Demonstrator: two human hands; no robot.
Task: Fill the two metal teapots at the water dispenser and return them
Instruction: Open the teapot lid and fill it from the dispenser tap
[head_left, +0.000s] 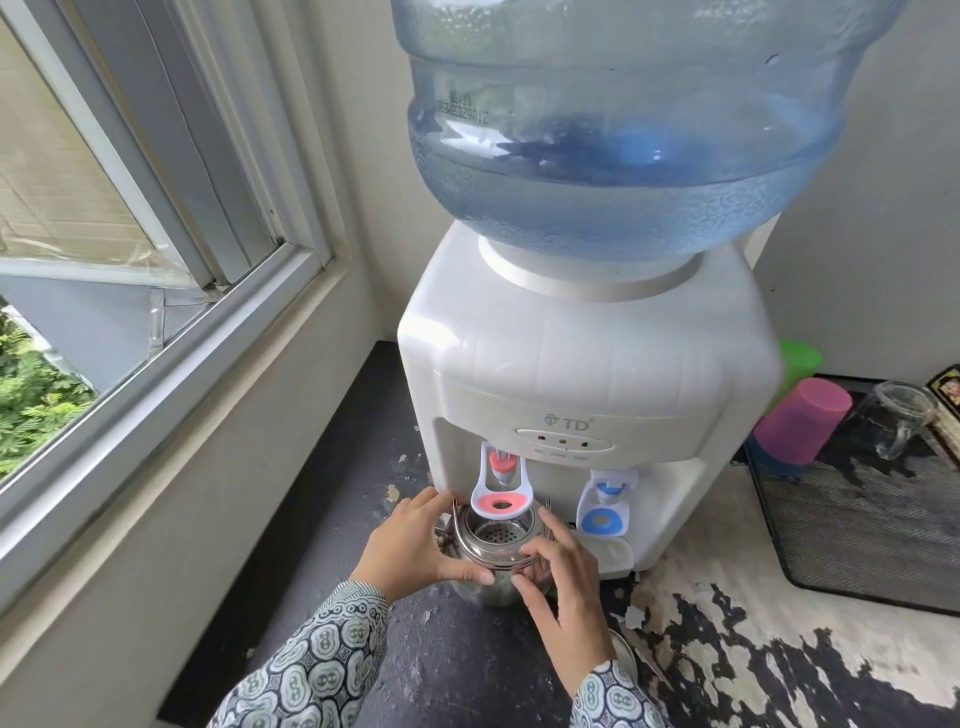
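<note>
A metal teapot (493, 545) stands on the dark worktop (457, 665) at the lower centre of the frame, directly under the red-tipped tap (501, 486) of the white water dispenser (587, 374). Its lid is off, so the perforated strainer inside shows, and its wire handle is folded down toward the person.

The left hand (410, 545) wraps the teapot's left side, fingers curled along the rim and thumb against the body near the handle. The right hand (563, 577) holds the right side, its grip closed around the teapot with fingertips at the rim and thumb on the front by the wire handle. Both sleeves carry a grey-green patterned print.

The blue-tipped tap (605, 501) sits just to the right of the red one. A large blue water bottle (623, 130) sits inverted on top of the dispenser, filling the upper centre.

At the right edge, a black mesh tray (857, 530) carries a pink cup (800, 418), lying tilted, and a clear glass mug (901, 418); a green cup (800, 364) shows behind the dispenser. A window (130, 208) fills the upper left. Beneath the right wrist, a round metal thing (626, 654) is mostly hidden; I cannot tell what it is.
</note>
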